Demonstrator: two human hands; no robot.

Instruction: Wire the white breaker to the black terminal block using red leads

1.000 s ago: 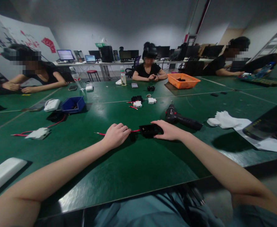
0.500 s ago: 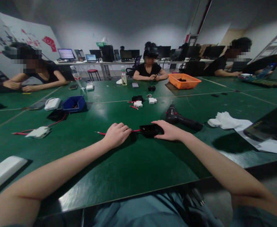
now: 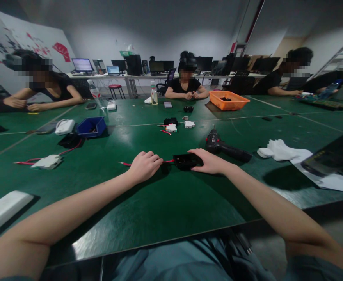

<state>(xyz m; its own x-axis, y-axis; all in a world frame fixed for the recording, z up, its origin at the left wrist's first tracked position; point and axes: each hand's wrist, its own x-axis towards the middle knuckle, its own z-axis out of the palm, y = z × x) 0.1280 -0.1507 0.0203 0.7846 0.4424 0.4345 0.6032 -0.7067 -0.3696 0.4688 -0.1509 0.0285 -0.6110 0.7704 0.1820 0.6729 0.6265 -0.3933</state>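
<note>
My right hand (image 3: 208, 160) grips the right end of a black plastic case (image 3: 184, 161), thumb at its near side and fingers at the far side. The case lies on the green table (image 3: 159, 218). A red wire (image 3: 168, 161) runs out of its left end and passes under my left hand (image 3: 145, 167), whose curled fingers close over it. The wire's bare tip (image 3: 123, 163) comes out on the hand's other side. Just beyond my right hand lies a black power screwdriver (image 3: 225, 147), its bit pointing away.
Farther off lie white switch-like parts (image 3: 171, 127) with red wires. A blue bin (image 3: 91, 128) and a wired white part (image 3: 47, 162) are at left; an orange basket (image 3: 229, 102) stands at the back. White gloves (image 3: 281, 150) and a dark bottle (image 3: 331, 152) lie right. Several people sit around.
Both hands keep their hold on the wire and the black case. Only a slight shift of the camera view shows.
</note>
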